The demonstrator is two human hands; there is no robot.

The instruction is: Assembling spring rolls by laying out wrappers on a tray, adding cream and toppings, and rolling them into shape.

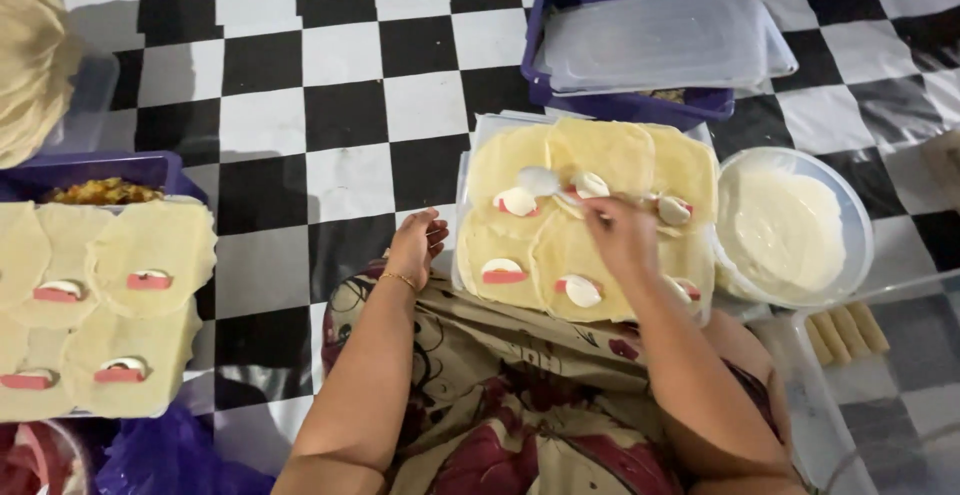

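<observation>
My right hand [622,236] holds a white spoon [541,182] over a tray [466,217] of thin yellow wrappers [612,153]. Several wrappers each carry a pink sausage slice and a white egg piece [518,202]. The spoon's bowl hovers above the far left wrapper. My left hand [416,247] rests with loosely curled fingers on my knee beside the tray's left edge, holding nothing; a thin bracelet sits on its wrist.
A white bowl of pale batter [788,229] stands right of the tray. A purple box with a clear lid [660,37] lies behind. At left sit another tray of filled wrappers [110,305], a purple container of filling [104,191], and stacked wrappers [30,65]. Rolled pieces [846,333] lie at right.
</observation>
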